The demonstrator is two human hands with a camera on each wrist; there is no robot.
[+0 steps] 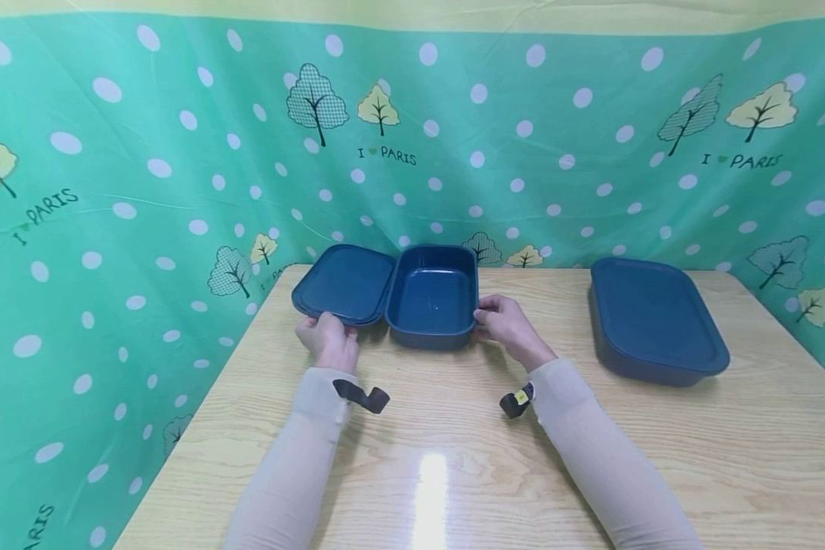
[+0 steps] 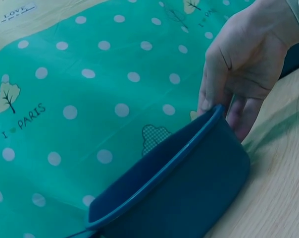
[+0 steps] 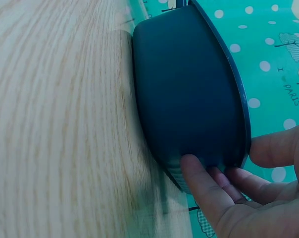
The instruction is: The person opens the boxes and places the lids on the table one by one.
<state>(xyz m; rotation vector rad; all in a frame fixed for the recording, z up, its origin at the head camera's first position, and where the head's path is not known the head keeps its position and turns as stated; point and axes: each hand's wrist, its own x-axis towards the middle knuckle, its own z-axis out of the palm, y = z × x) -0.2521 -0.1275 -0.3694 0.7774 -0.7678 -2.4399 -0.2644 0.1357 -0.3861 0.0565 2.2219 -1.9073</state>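
An open, dark blue rectangular container (image 1: 435, 341) stands on the table, and its inside looks bare. To its left is a matching flat lid (image 1: 344, 283), its right edge beside the container's rim. My left hand (image 1: 330, 338) grips the lid's near edge, with some fingers hidden. My right hand (image 1: 512, 328) holds the container at its right side. In the right wrist view, the thumb of that right hand (image 3: 258, 198) lies at the rim and its fingers rest against the outer wall of the container (image 3: 189, 94). The left wrist view also shows the right hand (image 2: 248, 64) at the rim.
A larger dark blue container with its lid on (image 1: 660, 321) stands on the right part of the wooden table (image 1: 495, 473). Behind and to the left hangs a green dotted curtain (image 1: 412, 191), close to the table's far edge. Black straps (image 1: 360, 395) hang from both wrists.
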